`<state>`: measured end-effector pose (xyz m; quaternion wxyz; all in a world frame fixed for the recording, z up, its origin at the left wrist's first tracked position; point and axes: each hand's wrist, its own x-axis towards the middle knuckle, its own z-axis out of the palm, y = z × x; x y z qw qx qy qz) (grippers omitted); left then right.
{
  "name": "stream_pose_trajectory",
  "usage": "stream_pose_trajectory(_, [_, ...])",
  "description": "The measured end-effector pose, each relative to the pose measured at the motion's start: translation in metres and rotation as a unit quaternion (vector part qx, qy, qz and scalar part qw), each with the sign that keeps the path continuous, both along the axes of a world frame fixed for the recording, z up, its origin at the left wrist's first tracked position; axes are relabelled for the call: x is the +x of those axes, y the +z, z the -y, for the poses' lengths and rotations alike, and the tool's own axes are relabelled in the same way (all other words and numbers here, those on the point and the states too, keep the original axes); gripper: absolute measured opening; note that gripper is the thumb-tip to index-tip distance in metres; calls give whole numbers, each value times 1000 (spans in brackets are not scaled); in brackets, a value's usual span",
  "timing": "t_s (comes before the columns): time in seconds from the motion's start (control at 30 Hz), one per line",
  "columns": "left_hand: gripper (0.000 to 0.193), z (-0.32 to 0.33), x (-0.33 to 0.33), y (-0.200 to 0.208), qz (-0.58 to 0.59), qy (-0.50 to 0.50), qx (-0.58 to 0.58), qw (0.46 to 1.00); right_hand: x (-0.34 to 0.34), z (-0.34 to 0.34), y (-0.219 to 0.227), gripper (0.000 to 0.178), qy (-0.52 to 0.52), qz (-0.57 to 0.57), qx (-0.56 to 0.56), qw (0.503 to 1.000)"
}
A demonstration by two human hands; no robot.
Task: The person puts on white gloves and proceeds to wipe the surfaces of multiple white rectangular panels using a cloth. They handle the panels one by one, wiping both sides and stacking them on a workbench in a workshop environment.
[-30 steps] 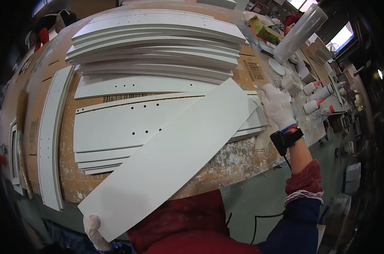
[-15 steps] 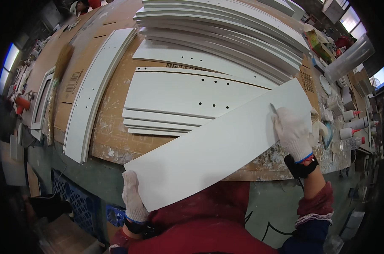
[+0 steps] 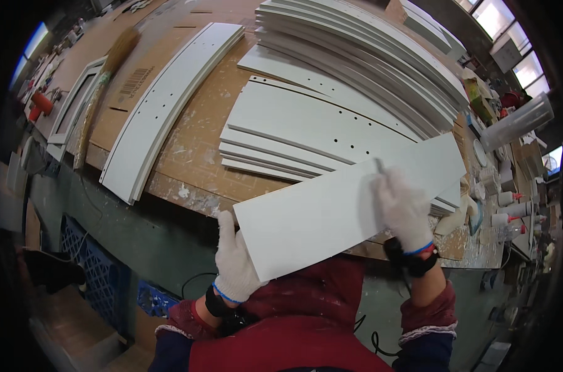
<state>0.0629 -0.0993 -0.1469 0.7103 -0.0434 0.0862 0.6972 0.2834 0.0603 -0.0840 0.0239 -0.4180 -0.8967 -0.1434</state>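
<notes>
A long white panel (image 3: 312, 214) lies tilted in front of me, its far right part resting over a stack of white boards (image 3: 288, 127). My left hand (image 3: 235, 263), in a white knit glove, grips the panel's left end; its thumb shows along the edge and the other fingers are partly hidden beneath. Over the panel's upper face, my gloved right hand (image 3: 407, 208) is closed on a small thin grey tool (image 3: 379, 165). Only the tool's tip shows, slightly blurred, so its exact kind is unclear.
A taller pile of white boards (image 3: 368, 53) stands behind. Leftward on the cardboard-covered table (image 3: 188, 158) lie drilled boards (image 3: 170, 102), a straw brush (image 3: 117, 53) and a small white frame (image 3: 70, 108). Red-capped bottles (image 3: 501, 219) and a clear cylinder (image 3: 517, 121) are at right.
The panel's left end has moved up and right with my left hand. My right hand and its tool have slid left and slightly down along the panel. The whole view has shifted.
</notes>
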Motion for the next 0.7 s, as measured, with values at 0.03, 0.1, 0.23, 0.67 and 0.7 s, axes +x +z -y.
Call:
stream_pose_trajectory(0.03, [64,-4,3,3,23,-14,-8,1000,44,-35,-7,22,-56,-17,25,998])
stream_pose_trajectory(0.1, [64,-2,9,-8,-324,-26,-17,946,61,-59,-4,29,-219,-59,-6,974])
stream_pose_trajectory(0.23, [56,6,10,-9,-838,89,-11,538,-1,-38,1,24,-156,-16,-14,988])
stream_pose_trajectory(0.67, [57,-11,15,-10,-210,-64,17,976,-87,60,0,16,272,-17,-46,961])
stream_pose_trajectory(0.7, [61,-10,16,-10,-89,-37,3,995,-93,39,21,15,76,-121,-169,975])
